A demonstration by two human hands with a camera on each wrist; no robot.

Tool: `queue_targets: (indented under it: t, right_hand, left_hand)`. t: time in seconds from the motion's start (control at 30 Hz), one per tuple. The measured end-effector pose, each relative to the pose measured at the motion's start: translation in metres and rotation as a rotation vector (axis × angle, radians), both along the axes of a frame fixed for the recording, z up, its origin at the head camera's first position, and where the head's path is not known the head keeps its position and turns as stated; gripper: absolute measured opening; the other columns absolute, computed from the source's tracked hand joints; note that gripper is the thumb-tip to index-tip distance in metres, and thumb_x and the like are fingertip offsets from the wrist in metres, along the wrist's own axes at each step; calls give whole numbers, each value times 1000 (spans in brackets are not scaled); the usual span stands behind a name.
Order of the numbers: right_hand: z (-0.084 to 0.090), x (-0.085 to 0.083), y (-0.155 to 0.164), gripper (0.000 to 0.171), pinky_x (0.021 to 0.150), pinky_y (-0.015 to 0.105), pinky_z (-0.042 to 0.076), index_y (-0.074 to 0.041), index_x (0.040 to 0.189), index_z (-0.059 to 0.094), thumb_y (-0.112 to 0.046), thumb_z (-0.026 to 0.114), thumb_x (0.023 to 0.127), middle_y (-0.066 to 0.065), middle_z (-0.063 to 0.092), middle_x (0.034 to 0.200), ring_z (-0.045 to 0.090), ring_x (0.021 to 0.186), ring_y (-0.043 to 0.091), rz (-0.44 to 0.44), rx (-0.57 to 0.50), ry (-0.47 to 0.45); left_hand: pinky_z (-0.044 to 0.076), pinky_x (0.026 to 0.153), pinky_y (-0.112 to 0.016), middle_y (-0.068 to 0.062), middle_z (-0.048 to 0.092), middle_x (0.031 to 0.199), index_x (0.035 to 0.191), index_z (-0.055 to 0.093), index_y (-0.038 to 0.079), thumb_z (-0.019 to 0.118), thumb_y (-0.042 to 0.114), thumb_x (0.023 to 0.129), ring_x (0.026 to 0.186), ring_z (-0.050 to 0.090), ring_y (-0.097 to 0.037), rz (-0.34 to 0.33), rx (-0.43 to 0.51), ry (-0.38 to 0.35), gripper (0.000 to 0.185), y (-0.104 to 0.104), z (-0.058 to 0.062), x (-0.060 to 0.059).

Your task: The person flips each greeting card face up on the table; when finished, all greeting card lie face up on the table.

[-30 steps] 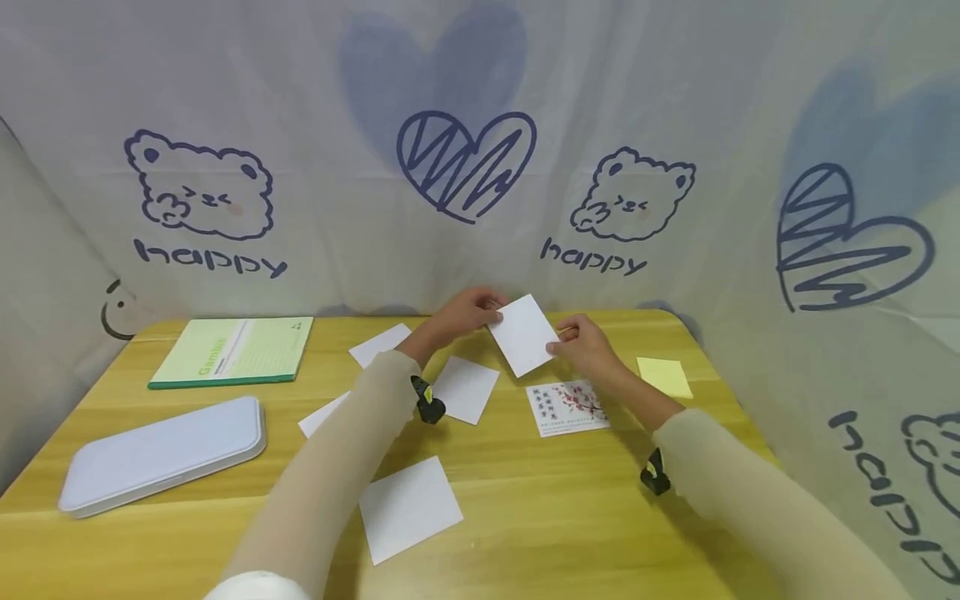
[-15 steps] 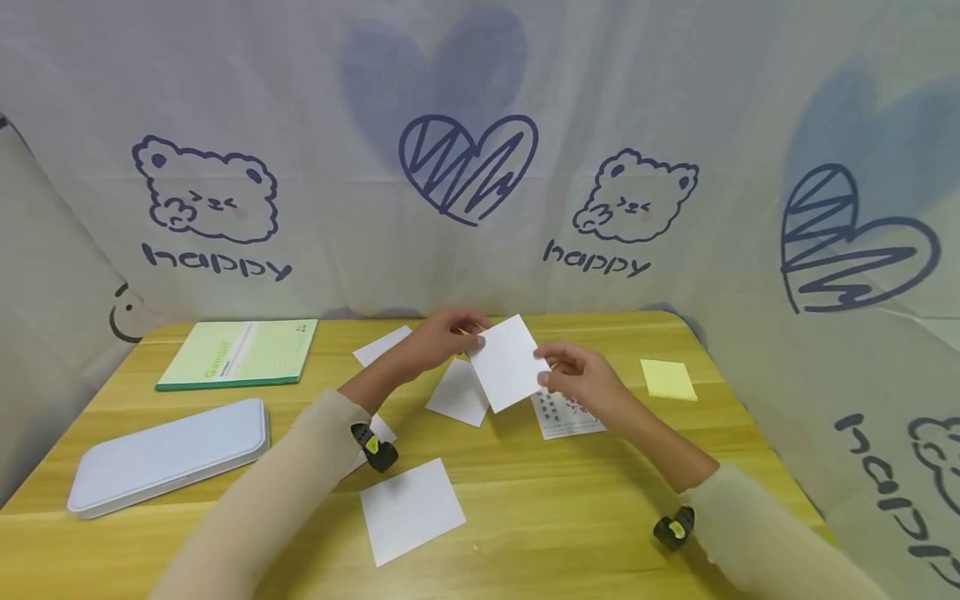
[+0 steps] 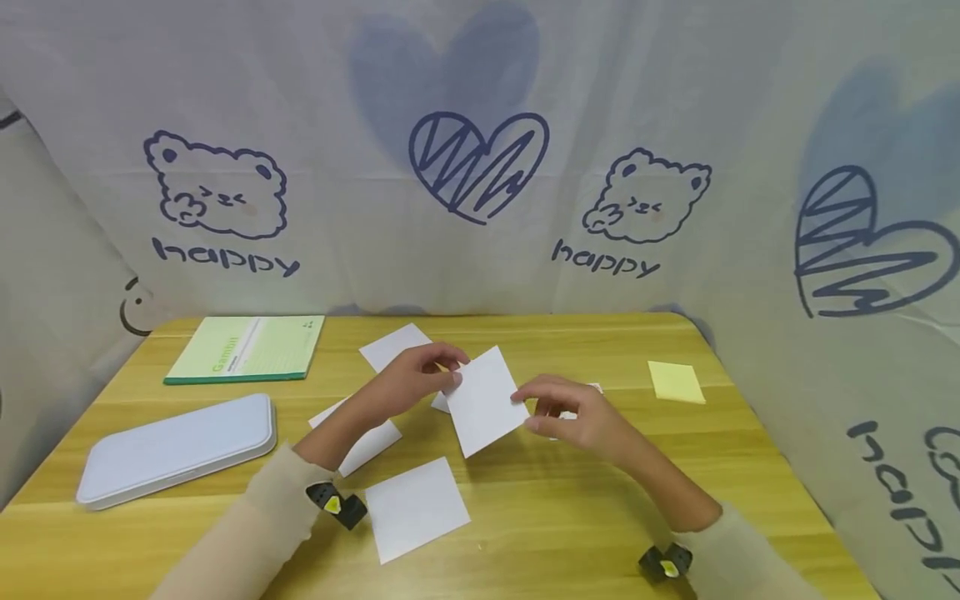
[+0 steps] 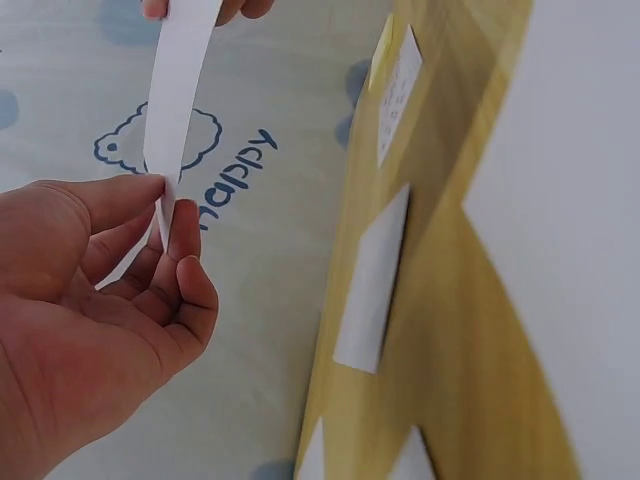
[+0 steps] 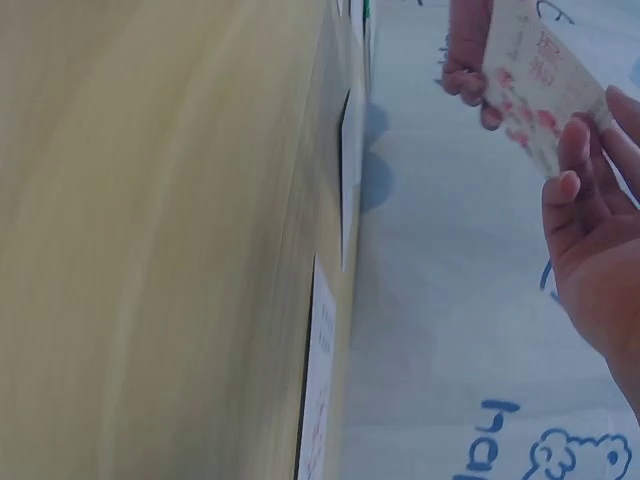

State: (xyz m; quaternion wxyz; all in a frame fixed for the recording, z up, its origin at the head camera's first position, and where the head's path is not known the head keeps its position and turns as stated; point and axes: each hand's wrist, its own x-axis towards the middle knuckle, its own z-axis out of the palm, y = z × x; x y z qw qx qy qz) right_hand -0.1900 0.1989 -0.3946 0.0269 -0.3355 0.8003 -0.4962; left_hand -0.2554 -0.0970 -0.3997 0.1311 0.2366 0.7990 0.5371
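I have the held card point(image 3: 487, 404), the landmark here, tilted in the air above the table point(image 3: 585, 525), its plain white face towards the head camera; the right wrist view gives me red blossoms and characters on its reverse. The left hand point(image 3: 412, 383) pinches its left edge, thumb and fingers nearly closed, with only the card between them. The right hand point(image 3: 581, 417) pinches its right edge near the corner, fingers bent and likewise closed to the card's thickness. Around the held card, on the table, I note: a near white card point(image 3: 417, 510), to its left and closer to the person; a second white card point(image 3: 369, 448), farther left, partly hidden by the left forearm; a third white card point(image 3: 393, 344), beyond and left; a printed card point(image 5: 318, 370), to its right; yellow notes point(image 3: 677, 382), farther right; a green notebook point(image 3: 247, 348) and a pale case point(image 3: 176, 450), both well left.
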Motion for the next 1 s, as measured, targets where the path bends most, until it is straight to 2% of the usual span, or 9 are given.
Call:
queue_targets:
  t: [0.13,0.2,0.33,0.5,0.7,0.87,1.0]
  right_hand:
    - [-5,4,-7,22,69,24,52,-16,115,71,-9,70,94,1,67,113,58,79,11,-31,-9,74]
    - [-7,4,-10,19,64,24,51,-14,111,72,-5,69,94,4,66,110,57,75,13,-54,-73,113]
    - [-13,2,-16,13,52,25,45,-6,105,69,1,64,96,9,62,95,53,65,21,-119,-236,142]
    - [-18,0,-21,7,54,26,47,-5,102,67,-9,62,100,9,58,81,52,64,28,-300,-320,42]
    - [-14,-3,-19,21,53,27,43,-8,104,67,-28,65,100,7,53,68,48,60,18,-520,-329,-99]
    - [-11,-6,-15,27,56,23,43,-9,109,66,-35,62,100,5,54,70,48,62,16,-602,-310,-179]
    - [-11,-7,-14,26,57,24,45,-8,112,65,-32,62,101,6,57,77,50,64,17,-621,-304,-199]
  left_hand:
    - [52,86,-43,-7,65,115,123,67,14,65,20,97,95,63,-19,2,-21,6,26,-2,-7,3]
    - [52,86,-42,-8,65,120,124,67,14,65,21,98,95,63,-19,7,-25,-2,27,-2,-9,3]
    - [51,91,-51,-10,60,132,127,65,13,64,21,99,98,64,-18,24,15,-54,29,-6,-10,4]
    - [47,98,-58,-15,58,134,130,61,2,62,18,100,97,64,-21,-9,117,-112,34,-8,-11,4]
    - [49,100,-44,-15,63,121,124,63,3,58,24,103,103,66,-22,-22,184,-159,31,-7,-11,3]
    - [51,100,-39,-9,65,117,120,62,1,58,16,101,105,67,-20,-22,250,-207,25,-6,-7,5]
    - [51,96,-35,-6,66,112,122,60,0,60,9,98,99,66,-18,-22,261,-181,26,-6,-4,7]
